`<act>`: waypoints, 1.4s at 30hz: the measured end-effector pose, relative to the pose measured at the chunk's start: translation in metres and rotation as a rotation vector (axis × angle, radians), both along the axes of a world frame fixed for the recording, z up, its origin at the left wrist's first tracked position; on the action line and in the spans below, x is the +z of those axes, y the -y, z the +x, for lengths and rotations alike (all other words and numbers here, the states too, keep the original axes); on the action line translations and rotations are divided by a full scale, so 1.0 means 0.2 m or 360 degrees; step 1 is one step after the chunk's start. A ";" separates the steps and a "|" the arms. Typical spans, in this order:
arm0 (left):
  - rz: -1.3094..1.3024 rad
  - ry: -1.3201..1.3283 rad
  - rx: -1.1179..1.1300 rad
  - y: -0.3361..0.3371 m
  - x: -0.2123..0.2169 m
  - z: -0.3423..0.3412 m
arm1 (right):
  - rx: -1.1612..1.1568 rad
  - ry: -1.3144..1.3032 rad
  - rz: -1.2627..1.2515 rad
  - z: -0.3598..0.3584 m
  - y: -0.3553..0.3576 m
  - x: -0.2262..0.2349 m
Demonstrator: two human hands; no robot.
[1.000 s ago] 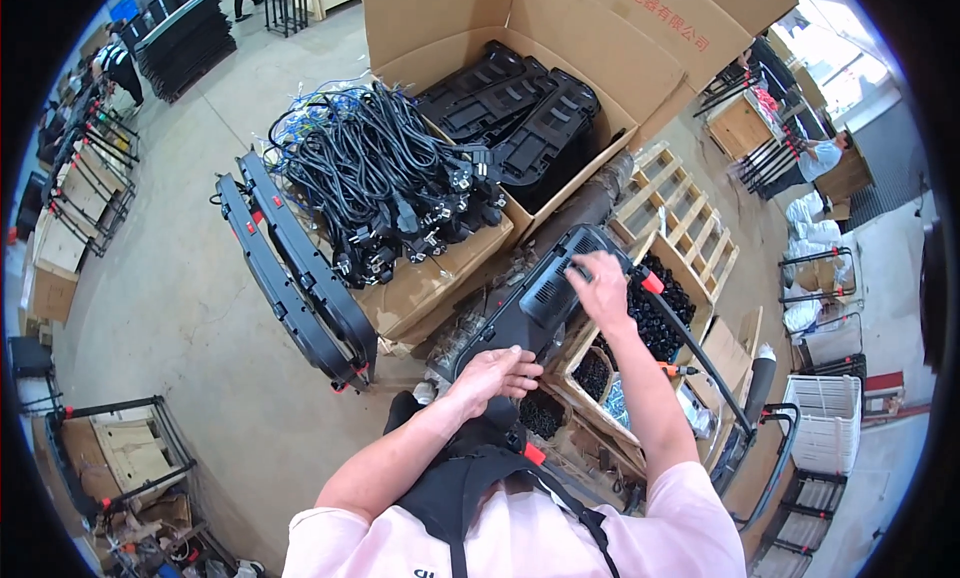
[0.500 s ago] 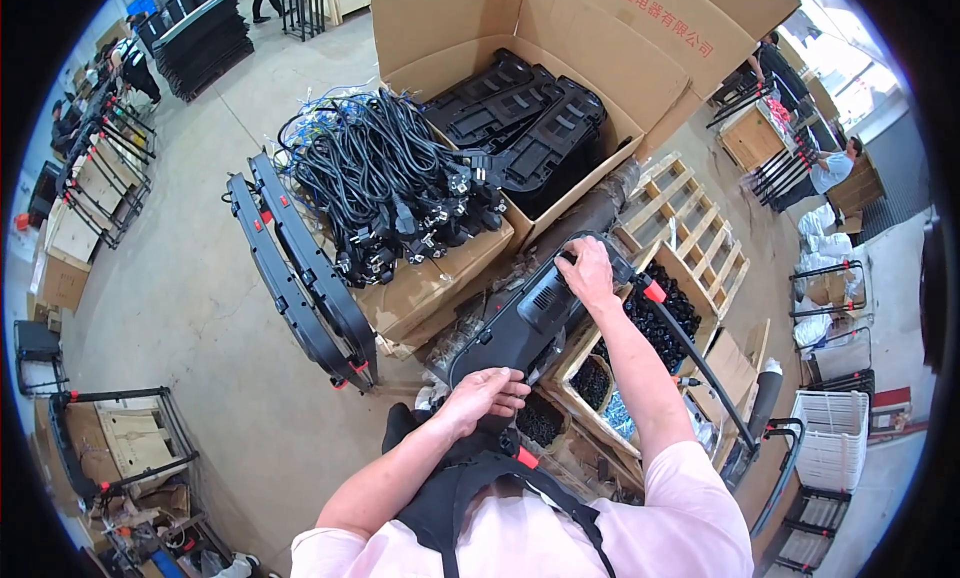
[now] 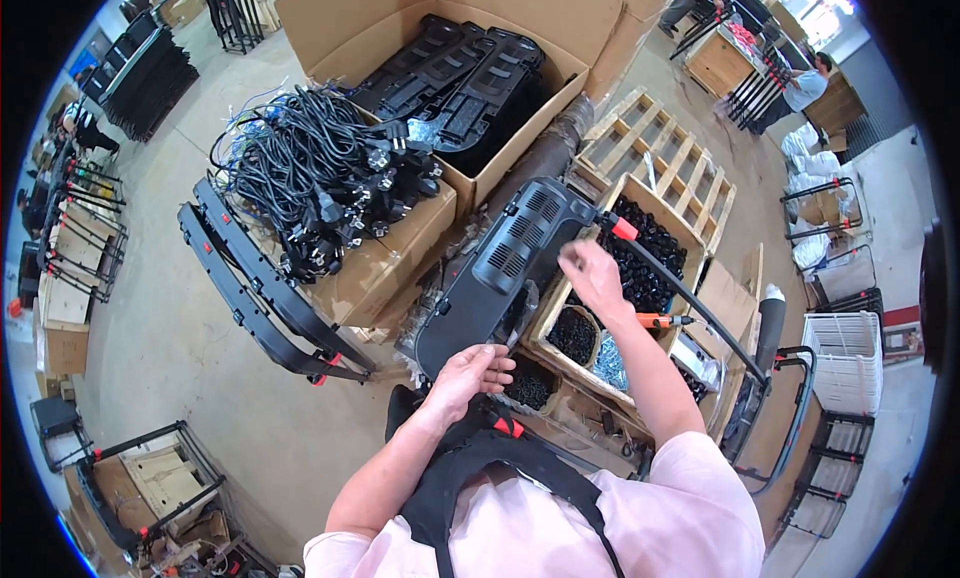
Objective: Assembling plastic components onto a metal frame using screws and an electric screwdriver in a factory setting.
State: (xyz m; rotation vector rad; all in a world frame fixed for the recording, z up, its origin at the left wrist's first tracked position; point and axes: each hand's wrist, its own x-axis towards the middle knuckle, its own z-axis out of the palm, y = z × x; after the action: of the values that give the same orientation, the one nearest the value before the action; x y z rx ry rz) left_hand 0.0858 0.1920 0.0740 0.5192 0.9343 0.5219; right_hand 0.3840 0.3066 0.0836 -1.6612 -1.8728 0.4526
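Note:
In front of me lies a long black plastic housing [image 3: 468,303] with vent slots, tilted away to the right. A black tube with a red collar [image 3: 622,228] runs from its far end to the lower right. My left hand [image 3: 470,380] is at the near end of the housing, thumb and fingers curled together; whatever they hold is hidden. To the right of the vents, my right hand [image 3: 596,278] is above the wooden box's edge, its fingers smeared by motion. Beside my right forearm is an orange power screwdriver [image 3: 655,321].
A wooden box [image 3: 540,350] holds black parts [image 3: 645,258], dark screws [image 3: 572,336] and silvery screws [image 3: 611,363]. Corded plugs [image 3: 330,178] are heaped on a carton [image 3: 400,268]. An open carton [image 3: 520,143] holds black covers. Two similar housings [image 3: 270,288] stand left; a pallet [image 3: 655,143] lies behind.
My right hand has left the top of the housing and moved toward the wooden box. The housing's vents are now uncovered. My left hand stays near the lower end. The view has shifted rightward.

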 end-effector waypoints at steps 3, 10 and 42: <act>-0.0009 0.0008 -0.0021 0.02 -0.02 0.05 | 0.0024 0.0293 -0.0438 0.23 0.30 -0.24; -0.0054 -0.0011 -0.0147 0.09 -0.05 0.23 | 0.0345 0.0508 -0.0935 0.28 0.63 -0.52; -0.0050 -0.0057 -0.0276 0.09 -0.16 0.72 | -0.0142 -0.0005 -0.0863 0.50 0.61 -0.59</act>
State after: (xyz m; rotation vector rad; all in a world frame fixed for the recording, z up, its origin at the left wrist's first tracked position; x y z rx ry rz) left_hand 0.2290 0.1748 0.0416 0.5771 0.9207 0.3421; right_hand 0.4842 0.1841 -0.0337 -2.0693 -1.7594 0.9911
